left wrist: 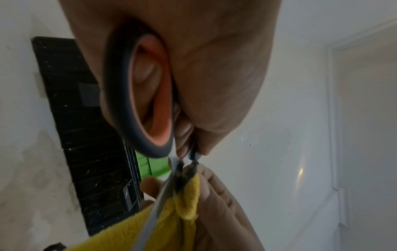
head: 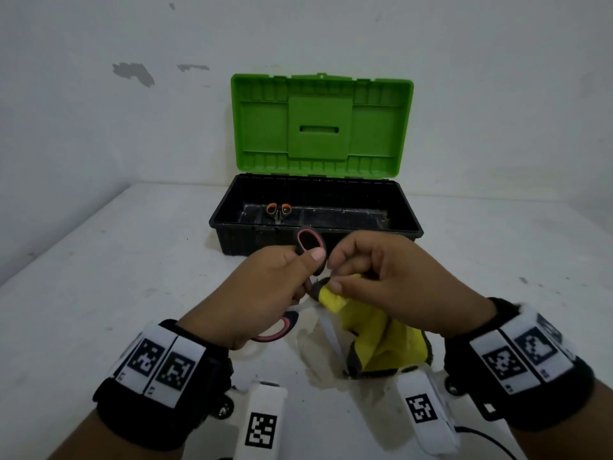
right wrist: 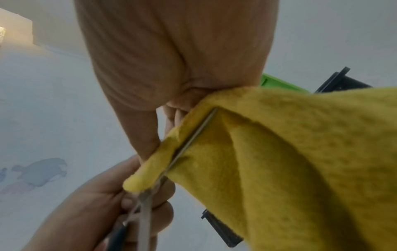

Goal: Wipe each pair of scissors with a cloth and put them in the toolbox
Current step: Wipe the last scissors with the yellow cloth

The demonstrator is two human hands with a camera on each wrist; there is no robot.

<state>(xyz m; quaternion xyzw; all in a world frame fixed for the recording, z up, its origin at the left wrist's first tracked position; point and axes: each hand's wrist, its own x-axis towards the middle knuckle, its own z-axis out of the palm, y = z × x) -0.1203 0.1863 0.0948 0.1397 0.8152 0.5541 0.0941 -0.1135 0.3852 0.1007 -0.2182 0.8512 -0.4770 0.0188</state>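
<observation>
Above the desk (head: 99, 293) before the open toolbox (head: 232, 234), left hand (head: 262, 293) grips open scissors (head: 310, 244) by the handles, right hand (head: 398, 280) pinches yellow cloth (head: 381, 330) round a blade; another pair (head: 279, 210) lies inside the toolbox.

— What is sitting under everything there?
— A white bench (head: 99, 293) is stretching out toward a pale wall (head: 99, 127), and its top is showing small dark specks and scuffs.
— Is the wall looking clean?
— No, grey patches of flaked paint (head: 134, 73) are showing on it, up and to the left.
— Anything trailing along the near edge?
— A thin black cable (head: 487, 439) is curving across the bench at the lower right, and white bands with black square markers (head: 423, 408) are sitting at the near edge.
</observation>
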